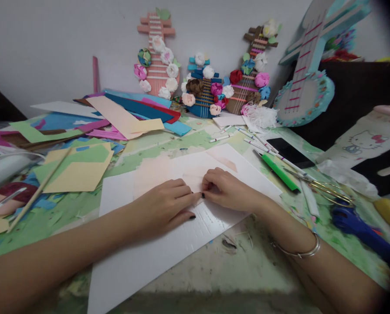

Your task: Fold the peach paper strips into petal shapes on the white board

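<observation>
A large white sheet (129, 257) lies at an angle on the table, its front part marked with glossy streaks. Thin pale peach paper (154, 172) rests across its upper part, partly covered by my hands. My left hand (171, 203) lies over the sheet with fingers stretched out and thumb apart, its fingertips meeting the right hand's. Curled into a pinch, my right hand (225, 187) touches down at the peach paper; whatever sits between its fingertips is hidden. Behind it, a small peach piece (222, 160) lies on the sheet.
Colored paper scraps (80, 170) and a wooden stick (41, 187) lie left. To the right are a green cutter (279, 172), a phone (291, 152), gold scissors (328, 189) and a blue-handled tool (361, 231). Flower-decorated paper instruments (160, 74) lean against the wall.
</observation>
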`<state>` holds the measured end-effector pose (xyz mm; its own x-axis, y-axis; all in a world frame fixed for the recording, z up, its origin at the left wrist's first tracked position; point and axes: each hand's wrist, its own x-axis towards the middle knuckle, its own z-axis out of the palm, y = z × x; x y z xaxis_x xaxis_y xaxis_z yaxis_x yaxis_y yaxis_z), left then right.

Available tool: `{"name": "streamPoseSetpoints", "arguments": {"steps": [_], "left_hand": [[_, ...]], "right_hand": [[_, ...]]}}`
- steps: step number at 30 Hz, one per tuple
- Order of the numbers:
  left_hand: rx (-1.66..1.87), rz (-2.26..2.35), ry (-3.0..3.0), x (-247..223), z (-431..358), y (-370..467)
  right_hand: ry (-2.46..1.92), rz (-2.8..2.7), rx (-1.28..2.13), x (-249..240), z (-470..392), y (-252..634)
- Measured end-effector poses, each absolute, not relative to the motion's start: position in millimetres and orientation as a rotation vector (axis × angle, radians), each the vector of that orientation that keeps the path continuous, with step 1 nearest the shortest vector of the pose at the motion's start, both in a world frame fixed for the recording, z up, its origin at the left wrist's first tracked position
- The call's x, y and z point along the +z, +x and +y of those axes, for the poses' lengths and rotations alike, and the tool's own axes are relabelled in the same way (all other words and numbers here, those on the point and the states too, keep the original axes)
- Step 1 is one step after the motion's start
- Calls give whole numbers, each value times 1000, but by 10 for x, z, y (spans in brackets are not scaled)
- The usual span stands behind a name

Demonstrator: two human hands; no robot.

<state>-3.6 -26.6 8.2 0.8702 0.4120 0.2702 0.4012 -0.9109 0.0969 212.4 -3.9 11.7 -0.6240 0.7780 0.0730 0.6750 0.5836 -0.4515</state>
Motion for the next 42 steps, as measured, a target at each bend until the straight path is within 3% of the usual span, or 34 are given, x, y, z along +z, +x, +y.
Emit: {"name": "streamPoseSetpoints", "arguments": {"steps": [13,34,42], "left_hand": [[141,655,3095,160,-342,-81],[191,647,3075,174,-347,-84],[236,630,3029,151,-316,-71]], "right_hand": [[-1244,-2529,565,104,-31,2132],[-1321,-2248,899,151,58,2237],[-1423,-2245,755,51,54,2180]]}}
